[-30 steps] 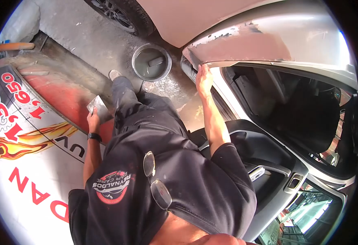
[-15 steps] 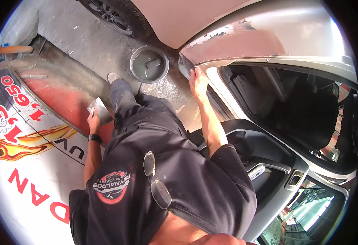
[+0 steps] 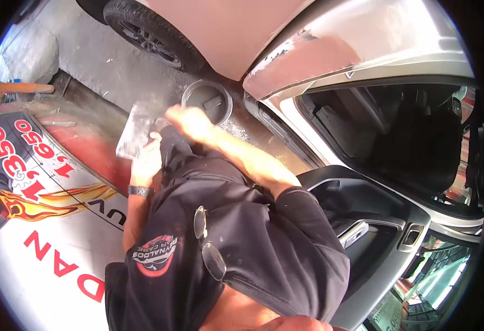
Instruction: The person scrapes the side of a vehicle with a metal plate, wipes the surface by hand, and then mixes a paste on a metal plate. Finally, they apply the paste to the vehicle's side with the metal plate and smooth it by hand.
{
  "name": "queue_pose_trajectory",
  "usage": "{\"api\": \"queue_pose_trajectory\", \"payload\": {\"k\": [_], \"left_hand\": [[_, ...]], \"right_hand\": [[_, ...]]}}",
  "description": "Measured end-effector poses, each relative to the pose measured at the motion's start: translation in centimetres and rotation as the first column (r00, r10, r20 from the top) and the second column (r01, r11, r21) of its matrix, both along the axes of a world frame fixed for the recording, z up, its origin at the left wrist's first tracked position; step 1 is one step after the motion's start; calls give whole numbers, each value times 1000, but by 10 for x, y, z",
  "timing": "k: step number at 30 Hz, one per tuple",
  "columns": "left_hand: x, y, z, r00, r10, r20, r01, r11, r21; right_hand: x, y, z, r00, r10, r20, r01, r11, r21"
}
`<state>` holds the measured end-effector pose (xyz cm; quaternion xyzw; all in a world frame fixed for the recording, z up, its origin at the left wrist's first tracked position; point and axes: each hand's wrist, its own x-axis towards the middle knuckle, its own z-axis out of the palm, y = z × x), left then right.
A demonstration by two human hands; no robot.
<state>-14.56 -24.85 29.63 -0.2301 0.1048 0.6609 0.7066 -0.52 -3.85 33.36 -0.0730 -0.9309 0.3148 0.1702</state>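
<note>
My left hand [image 3: 147, 160], with a dark watch on its wrist, grips the lower edge of a flat, pale grey plate [image 3: 134, 129], thumb on top. Whitish smears cover the plate's face. Beside the plate's right edge, my right hand [image 3: 195, 124] is blurred, its fingers curled together; whatever they may hold cannot be made out. Past my right hand stands a round bucket [image 3: 230, 102] of murky water with a dark block in it. To the right, the silver car body panel [image 3: 308, 63] has a dull reddish-brown sanded patch with chipped paint along its edge.
An open car door [image 3: 357, 220] stands close on my right. At my left lies a printed sign panel [image 3: 71, 220] with red lettering. A wheel [image 3: 148, 36] is at the top, on the grey floor [image 3: 87, 60]. An orange bar [image 3: 18, 88] lies far left.
My right hand has left the car panel's edge and swung left to the plate. My left hand has raised the plate, turning its broad face into view. The view has shifted slightly.
</note>
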Motion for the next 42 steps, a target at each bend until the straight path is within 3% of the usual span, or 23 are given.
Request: {"api": "queue_pose_trajectory", "payload": {"k": [1,2,3,6,8,10,11,14,17,18,20,21,23,25,28,30,31,32,34,38,40,41,42], "left_hand": [[3,7,16,884,-13,468,-36,995,97],[1,21,49,972,-215,90,185,947,263],[3,16,32,995,-100,17,84,905,416],[15,30,72,903,74,-423,-185,956,-226],[16,30,67,857,25,-515,-84,992,-90],[22,35,84,898,42,-437,-121,981,-155],[13,27,68,875,-25,-484,5,999,-43],[11,34,46,789,19,-614,-135,980,-143],[5,37,49,730,-63,-680,-158,953,-258],[2,34,51,698,-116,-707,-105,959,-262],[-9,25,47,624,-210,-753,-8,961,-275],[-18,18,26,679,-201,-706,-106,925,-365],[-34,-9,-6,211,-337,-917,32,940,-338],[-50,-32,-35,-95,-387,-917,124,910,-396],[-66,-45,-68,-164,-465,-870,123,865,-486],[-64,-52,-80,-163,-472,-866,58,872,-486],[-63,-55,-86,-185,-473,-861,34,873,-487],[-64,-57,-90,-252,-465,-849,22,874,-485],[-57,-59,-88,-311,-476,-823,-29,870,-492],[-48,-47,-69,-211,-489,-847,-131,872,-471],[-50,-35,-62,200,-415,-888,-235,859,-455],[-51,-20,-43,533,-272,-801,-305,821,-482],[-53,-12,-35,784,-72,-617,-347,773,-531]], "right_hand": [[-2,6,-17,987,-141,-75,139,990,-29],[-7,13,-10,949,-278,-148,269,960,-78],[-9,15,-5,934,-319,-160,293,941,-168],[-11,1,29,871,-489,-46,352,686,-636],[-27,-3,25,836,-539,106,327,332,-885],[-34,-6,14,838,-521,161,301,195,-934],[-31,-10,18,858,-501,110,210,147,-967],[-15,-4,33,909,-340,241,281,75,-957],[-4,8,-12,935,-335,121,151,64,-987],[13,24,-27,932,-311,185,320,468,-824],[44,53,-46,873,-471,125,455,694,-558],[58,72,-56,836,-547,53,524,765,-374],[90,103,-62,770,-638,11,629,756,-181],[124,121,-79,679,-721,142,729,636,-255],[164,92,-138,554,-823,125,818,510,-267],[179,61,-203,297,-767,569,955,233,-185],[185,43,-219,368,-722,586,929,315,-194],[195,29,-236,452,-490,745,892,234,-388],[198,-5,-239,537,-361,762,809,476,-345],[199,-53,-225,417,-105,903,632,748,-205],[199,-46,-149,467,48,883,806,387,-447],[197,-43,-120,507,106,855,841,157,-518],[197,-43,-117,596,171,785,784,87,-615]]}}
